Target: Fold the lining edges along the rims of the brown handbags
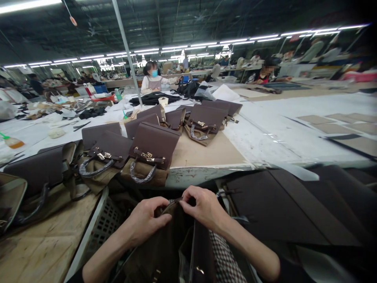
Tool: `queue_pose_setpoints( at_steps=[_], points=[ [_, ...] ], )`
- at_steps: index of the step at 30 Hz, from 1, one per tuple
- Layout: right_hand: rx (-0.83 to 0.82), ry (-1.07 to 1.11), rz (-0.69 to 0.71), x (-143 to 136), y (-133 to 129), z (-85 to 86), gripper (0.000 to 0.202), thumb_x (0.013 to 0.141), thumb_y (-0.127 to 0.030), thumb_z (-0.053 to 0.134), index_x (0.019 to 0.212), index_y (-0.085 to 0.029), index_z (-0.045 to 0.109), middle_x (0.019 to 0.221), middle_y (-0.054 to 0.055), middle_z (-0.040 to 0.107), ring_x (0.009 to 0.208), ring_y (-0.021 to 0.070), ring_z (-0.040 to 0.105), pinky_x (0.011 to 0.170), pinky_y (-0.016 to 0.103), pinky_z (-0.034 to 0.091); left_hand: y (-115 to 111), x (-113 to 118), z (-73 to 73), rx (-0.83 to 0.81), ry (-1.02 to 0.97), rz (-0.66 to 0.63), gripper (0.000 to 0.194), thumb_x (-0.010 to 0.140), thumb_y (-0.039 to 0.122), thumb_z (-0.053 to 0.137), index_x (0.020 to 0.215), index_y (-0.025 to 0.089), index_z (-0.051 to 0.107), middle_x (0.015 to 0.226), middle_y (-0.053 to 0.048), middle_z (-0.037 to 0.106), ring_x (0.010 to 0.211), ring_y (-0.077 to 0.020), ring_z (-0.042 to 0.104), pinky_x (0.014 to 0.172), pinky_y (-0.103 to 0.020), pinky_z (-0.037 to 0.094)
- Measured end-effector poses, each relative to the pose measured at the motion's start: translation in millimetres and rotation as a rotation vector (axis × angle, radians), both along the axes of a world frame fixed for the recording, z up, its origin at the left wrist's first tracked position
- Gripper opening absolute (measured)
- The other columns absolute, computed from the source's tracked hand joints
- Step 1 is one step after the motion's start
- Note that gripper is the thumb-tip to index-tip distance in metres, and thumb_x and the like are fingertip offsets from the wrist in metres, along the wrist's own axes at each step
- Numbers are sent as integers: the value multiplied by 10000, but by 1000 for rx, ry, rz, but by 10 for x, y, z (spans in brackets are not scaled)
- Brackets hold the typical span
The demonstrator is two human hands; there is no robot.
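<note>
A dark brown and olive bag [159, 247] lies open against my lap, with a small gold clasp showing on its dark flap. My left hand [150, 220] pinches the bag's top edge between thumb and fingers. Just to its right, my right hand [202, 206] grips the same edge, thumb and forefinger pressed together. The two hands are a short distance apart. The inside of the bag is mostly in shadow.
Finished-looking brown handbags [156, 145] with wrapped handles stand on the white table [265, 129]. A grey plastic crate [103, 224] is at my left, beside a wooden board [47, 239]. More dark bags [277, 204] lie at my right. A masked person [153, 80] sits across the table.
</note>
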State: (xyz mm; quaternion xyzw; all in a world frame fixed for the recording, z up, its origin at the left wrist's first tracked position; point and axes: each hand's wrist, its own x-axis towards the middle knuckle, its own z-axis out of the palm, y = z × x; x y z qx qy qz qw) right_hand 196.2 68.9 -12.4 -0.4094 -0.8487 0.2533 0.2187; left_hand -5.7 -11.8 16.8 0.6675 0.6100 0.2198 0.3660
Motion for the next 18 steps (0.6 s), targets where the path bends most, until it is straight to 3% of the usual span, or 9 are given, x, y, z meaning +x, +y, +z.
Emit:
queue_pose_setpoints(
  at_steps=[3,10,14,18],
  points=[
    [-1,5,-6,5,2,1,70,795,-244,630,734,-215,608,796,6,692,776,186,641,724,296,454,92,71,-8,-1,4,-8,199,845,350,595,979,239,690,859,39,688,802,-160,596,693,-242,386],
    [-4,-1,13,23,28,-10,89,813,-270,639,759,-205,612,795,6,675,779,181,627,725,295,446,204,152,-116,95,244,-10,269,932,387,484,790,225,645,740,21,660,711,-152,598,640,-255,352],
    [22,-64,197,140,52,123,42,845,-261,617,862,-227,634,896,-1,662,849,173,619,759,284,435,174,124,-155,124,414,-47,302,963,396,423,807,224,616,748,3,673,719,-175,630,640,-282,331],
    [55,-207,377,263,106,326,163,813,-203,617,958,-276,634,1002,-10,647,871,179,626,730,289,408,140,120,-148,131,494,-99,324,983,414,372,858,240,615,766,-3,683,739,-199,650,625,-300,304]
  ],
)
